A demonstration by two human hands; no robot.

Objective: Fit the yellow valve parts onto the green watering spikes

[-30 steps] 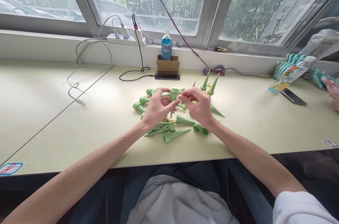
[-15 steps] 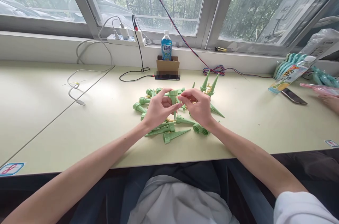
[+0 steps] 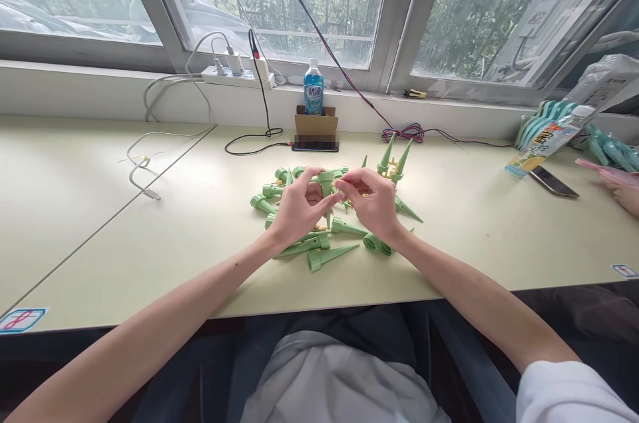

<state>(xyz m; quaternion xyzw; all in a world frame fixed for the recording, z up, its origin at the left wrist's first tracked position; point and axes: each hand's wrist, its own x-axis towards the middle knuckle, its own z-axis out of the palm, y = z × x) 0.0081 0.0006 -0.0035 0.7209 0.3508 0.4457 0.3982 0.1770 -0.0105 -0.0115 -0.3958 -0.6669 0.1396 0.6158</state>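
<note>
My left hand (image 3: 301, 207) is closed around a green plant watering spike (image 3: 326, 184), its wide ribbed cap up and its tip pointing down. Just right of it, my right hand (image 3: 373, 200) pinches at the spike's side; what sits between those fingertips is too small to make out. Several more green spikes lie around and beneath both hands, among them one spike (image 3: 332, 256) lying near me. A pair of upright spikes (image 3: 394, 160) with yellow parts stands beyond my right hand. Two round open ends (image 3: 378, 244) face me below my right wrist.
A phone (image 3: 315, 144) leans against a cardboard box (image 3: 316, 123) holding a blue bottle (image 3: 313, 88). White cable (image 3: 144, 160) lies at left. To the right are a tilted bottle (image 3: 542, 146), a dark phone (image 3: 554, 182) and another person's hand (image 3: 626, 196) with pink plastic.
My hands and the held spike stay almost in the same place. At the far right, the other person's hand and the pink plastic have shifted slightly.
</note>
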